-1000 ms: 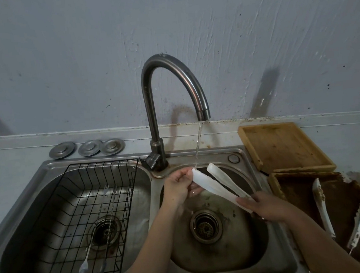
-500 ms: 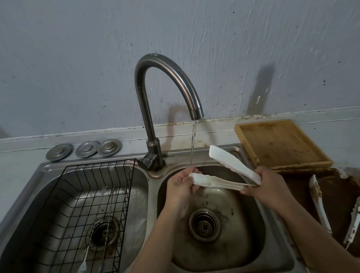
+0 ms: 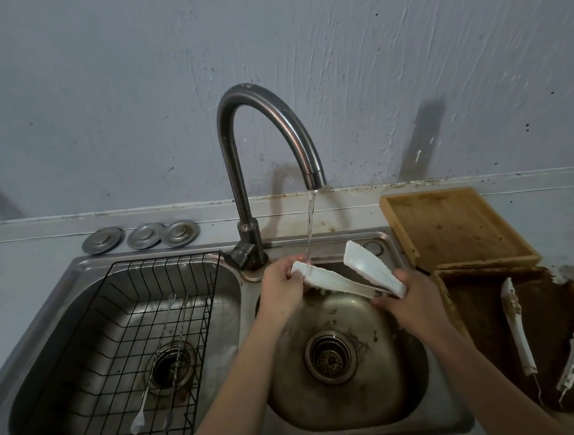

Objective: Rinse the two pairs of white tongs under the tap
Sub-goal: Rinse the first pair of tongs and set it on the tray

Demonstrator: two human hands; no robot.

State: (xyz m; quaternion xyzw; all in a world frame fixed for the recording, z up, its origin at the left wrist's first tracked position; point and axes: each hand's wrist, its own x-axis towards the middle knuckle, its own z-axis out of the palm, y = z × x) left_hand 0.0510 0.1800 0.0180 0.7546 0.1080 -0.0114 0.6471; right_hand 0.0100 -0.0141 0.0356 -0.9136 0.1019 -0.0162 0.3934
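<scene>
Splaying the tongs (image 3: 349, 276), right hand (image 3: 409, 302) gripping the hinge, left hand (image 3: 279, 287) pinching one blade's tip at twelve o'clock of the basin (image 3: 350, 399), so water (image 3: 311, 229) rinses it.

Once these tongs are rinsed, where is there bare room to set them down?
Free: the light wooden tray right of the tap, and the counter strip left of the three metal discs. Crowded: the dark tray holding dirty tongs, and the wire rack with utensils.
</scene>
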